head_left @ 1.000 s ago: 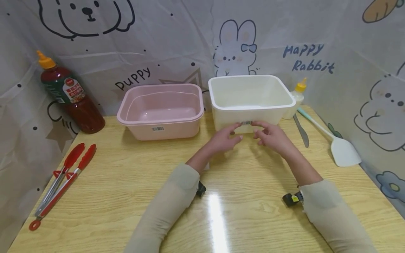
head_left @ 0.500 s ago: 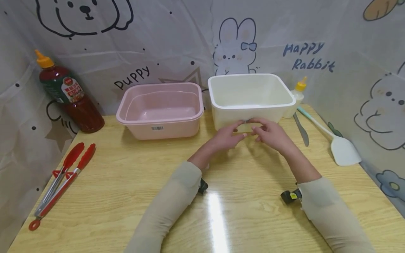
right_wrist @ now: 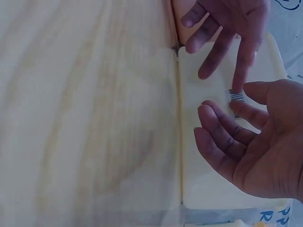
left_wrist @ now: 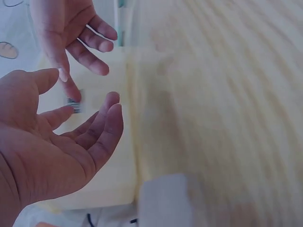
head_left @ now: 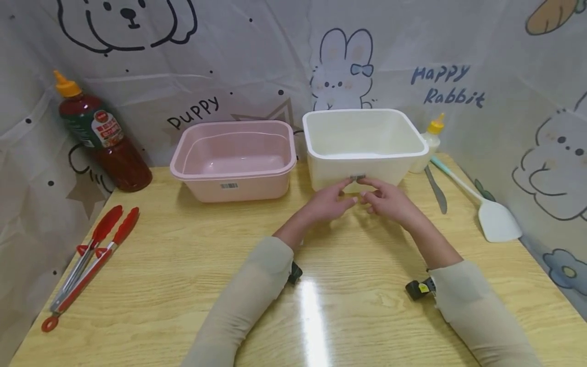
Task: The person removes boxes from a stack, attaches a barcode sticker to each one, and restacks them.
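Note:
A white plastic bin (head_left: 330, 171) stands at the back, with a small barcode sticker (head_left: 357, 177) on its front wall. My left hand (head_left: 327, 204) reaches in from the left, its index fingertip at the sticker's left end. From the other side my right hand (head_left: 387, 204) puts its index fingertip at the sticker too, close to the left one. In the left wrist view, both index fingers overlap the sticker (left_wrist: 75, 108), and the remaining fingers are loosely bent around nothing. The right wrist view shows the same sticker (right_wrist: 236, 97) between the two index fingertips.
A pink bin (head_left: 243, 188) is left of the white one. Red-tipped tongs (head_left: 91, 265) and a red sauce bottle (head_left: 105, 137) are at far left. Right of the white bin are a small yellow-capped bottle (head_left: 431, 140), a knife (head_left: 435, 189) and a white spatula (head_left: 497, 221).
The right hand has shifted a little left and the left hand slightly right, so the index fingertips are closer together over the sticker. The bins have stayed in place.

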Available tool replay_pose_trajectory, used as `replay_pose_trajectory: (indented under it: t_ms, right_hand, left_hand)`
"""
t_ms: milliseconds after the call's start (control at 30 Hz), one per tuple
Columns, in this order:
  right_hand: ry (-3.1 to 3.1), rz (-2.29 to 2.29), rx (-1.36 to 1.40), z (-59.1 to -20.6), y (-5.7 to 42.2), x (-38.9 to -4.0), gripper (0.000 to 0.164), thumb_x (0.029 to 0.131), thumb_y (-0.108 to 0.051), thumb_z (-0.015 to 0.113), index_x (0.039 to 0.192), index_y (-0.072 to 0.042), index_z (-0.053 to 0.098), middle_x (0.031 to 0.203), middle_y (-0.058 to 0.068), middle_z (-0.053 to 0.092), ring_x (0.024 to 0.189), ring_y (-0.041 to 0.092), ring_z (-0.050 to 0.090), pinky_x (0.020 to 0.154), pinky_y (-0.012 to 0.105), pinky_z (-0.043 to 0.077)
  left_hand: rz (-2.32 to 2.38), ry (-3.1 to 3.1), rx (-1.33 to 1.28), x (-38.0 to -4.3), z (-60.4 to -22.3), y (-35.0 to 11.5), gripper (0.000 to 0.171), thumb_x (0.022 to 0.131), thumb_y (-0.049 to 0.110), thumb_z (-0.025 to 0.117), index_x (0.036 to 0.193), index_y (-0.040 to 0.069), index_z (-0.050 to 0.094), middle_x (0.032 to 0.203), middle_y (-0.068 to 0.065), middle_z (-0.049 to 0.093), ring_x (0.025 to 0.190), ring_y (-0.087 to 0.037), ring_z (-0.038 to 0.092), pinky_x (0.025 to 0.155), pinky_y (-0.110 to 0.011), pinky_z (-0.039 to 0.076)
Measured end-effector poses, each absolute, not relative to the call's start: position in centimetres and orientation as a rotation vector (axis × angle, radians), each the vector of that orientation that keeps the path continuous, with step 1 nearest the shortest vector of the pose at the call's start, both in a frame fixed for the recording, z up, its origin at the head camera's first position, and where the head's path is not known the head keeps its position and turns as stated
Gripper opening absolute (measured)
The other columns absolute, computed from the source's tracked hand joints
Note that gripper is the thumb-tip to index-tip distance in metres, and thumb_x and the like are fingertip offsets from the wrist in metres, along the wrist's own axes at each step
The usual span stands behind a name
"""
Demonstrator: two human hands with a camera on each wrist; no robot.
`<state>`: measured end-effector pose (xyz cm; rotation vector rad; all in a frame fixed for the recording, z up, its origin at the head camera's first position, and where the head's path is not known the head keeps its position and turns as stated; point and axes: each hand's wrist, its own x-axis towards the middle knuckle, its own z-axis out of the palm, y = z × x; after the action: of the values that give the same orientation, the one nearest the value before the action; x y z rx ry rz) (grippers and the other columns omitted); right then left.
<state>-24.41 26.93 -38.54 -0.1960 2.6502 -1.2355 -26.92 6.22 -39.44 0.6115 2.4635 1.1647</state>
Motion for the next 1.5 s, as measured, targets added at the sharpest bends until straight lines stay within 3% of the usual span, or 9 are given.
replay_pose_trajectory:
  t_ms: [133, 367, 533, 800, 1000, 1133, 1267, 1367, 1500]
  right_hand:
    - [2.669, -1.219, -0.255, -37.7, 26.4, -24.3, 0.052, 0.107, -0.031, 0.050, 0.156, -0.017, 0.039, 0.122, 0.025, 0.069, 0.088, 0.030, 0.071, 0.080, 0.036, 0.060]
    - [2.669, -1.193, -0.368, -35.6, 25.3, -23.6, 0.049, 0.108, -0.038, 0.049, 0.152, -0.016, 0.047, 0.126, 0.023, 0.067, 0.102, 0.036, 0.069, 0.086, 0.043, 0.061]
    - [2.706, -1.221, -0.455, -33.4, 25.2, -23.0, 0.047, 0.109, -0.036, 0.044, 0.150, -0.013, 0.049, 0.127, 0.021, 0.067, 0.109, 0.035, 0.068, 0.092, 0.046, 0.059]
    - [2.877, -1.354, -0.398, -31.1, 27.3, -23.6, 0.046, 0.108, -0.040, 0.045, 0.144, -0.013, 0.056, 0.125, 0.016, 0.068, 0.096, -0.001, 0.067, 0.080, 0.015, 0.057]
    - [3.020, -1.339, -0.290, -29.6, 30.3, -24.8, 0.050, 0.108, -0.044, 0.042, 0.147, -0.015, 0.053, 0.134, 0.015, 0.062, 0.105, -0.002, 0.060, 0.081, 0.007, 0.052]
    - [3.051, -1.301, -0.097, -28.6, 32.2, -25.9, 0.055, 0.107, -0.052, 0.037, 0.153, -0.025, 0.046, 0.154, 0.011, 0.051, 0.131, 0.022, 0.056, 0.107, 0.033, 0.051]
    - [3.019, -1.261, 0.049, -28.2, 33.4, -26.9, 0.061, 0.104, -0.060, 0.034, 0.157, -0.031, 0.037, 0.167, 0.005, 0.029, 0.150, 0.042, 0.032, 0.117, 0.066, 0.030]
    - [3.002, -1.232, 0.084, -28.5, 34.1, -27.7, 0.063, 0.103, -0.062, 0.033, 0.159, -0.032, 0.033, 0.170, 0.004, 0.020, 0.154, 0.042, 0.020, 0.119, 0.070, 0.022]
    - [2.996, -1.212, 0.102, -29.0, 34.7, -28.7, 0.066, 0.103, -0.063, 0.032, 0.160, -0.030, 0.029, 0.169, 0.007, 0.022, 0.153, 0.044, 0.024, 0.118, 0.071, 0.023]
  left_hand:
    - [1.195, 2.450, 0.645, -26.5, -38.4, 5.2, 0.067, 0.103, 0.045, 0.054, 0.162, 0.033, 0.024, 0.153, -0.015, 0.050, 0.115, -0.029, 0.068, 0.099, -0.045, 0.054]
    - [1.214, 2.456, 0.692, -24.7, -36.0, 0.5, 0.064, 0.103, 0.047, 0.054, 0.160, 0.030, 0.031, 0.155, -0.012, 0.048, 0.127, -0.031, 0.061, 0.093, -0.042, 0.058]
    - [1.230, 2.526, 0.768, -23.2, -34.1, -4.1, 0.063, 0.101, 0.048, 0.057, 0.157, 0.029, 0.037, 0.160, -0.005, 0.042, 0.135, -0.032, 0.055, 0.105, -0.051, 0.051]
    - [1.362, 2.738, 0.637, -22.5, -31.5, -12.7, 0.063, 0.100, 0.051, 0.057, 0.157, 0.041, 0.032, 0.167, -0.002, 0.030, 0.147, -0.036, 0.039, 0.116, -0.058, 0.038]
    - [1.272, 2.987, 0.423, -24.2, -30.7, -19.5, 0.074, 0.097, 0.065, 0.052, 0.160, 0.048, 0.015, 0.172, 0.002, 0.011, 0.159, -0.035, 0.008, 0.122, -0.071, 0.010]
    - [1.180, 3.069, 0.227, -25.6, -30.9, -22.8, 0.082, 0.095, 0.070, 0.048, 0.161, 0.046, 0.005, 0.173, 0.004, 0.000, 0.160, -0.030, -0.008, 0.121, -0.072, 0.001]
    - [1.188, 3.021, 0.022, -26.6, -31.8, -25.2, 0.083, 0.095, 0.072, 0.045, 0.159, 0.049, -0.002, 0.172, 0.003, -0.005, 0.159, -0.034, -0.005, 0.120, -0.074, 0.004]
    - [1.234, 2.950, -0.093, -27.4, -32.6, -26.3, 0.082, 0.094, 0.075, 0.043, 0.157, 0.053, -0.005, 0.172, 0.005, -0.007, 0.158, -0.039, -0.003, 0.118, -0.075, 0.006]
    - [1.294, 2.861, -0.193, -28.1, -33.1, -26.9, 0.084, 0.091, 0.079, 0.043, 0.155, 0.057, -0.007, 0.172, 0.003, -0.006, 0.157, -0.044, 0.000, 0.116, -0.078, 0.009]
